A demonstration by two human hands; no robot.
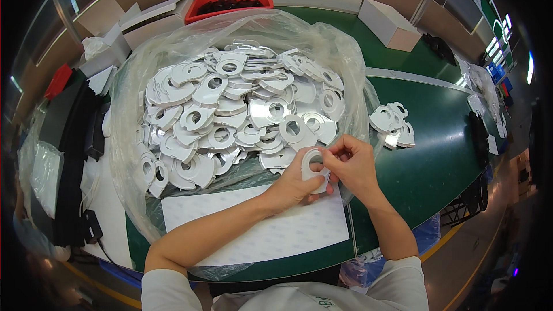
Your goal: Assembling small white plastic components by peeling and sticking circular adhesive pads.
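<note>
While left hand clasps white ringed part, long axis runs forward, ring foremost; right hand: grip unclear.

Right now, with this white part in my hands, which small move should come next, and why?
Perhaps steady the part with the left hand and work the right hand along its rim: the left grips it, and the right's fingers are at its edge. Whether they pinch anything is too small to tell.

White short-sleeved shirt, small green emblem
</note>
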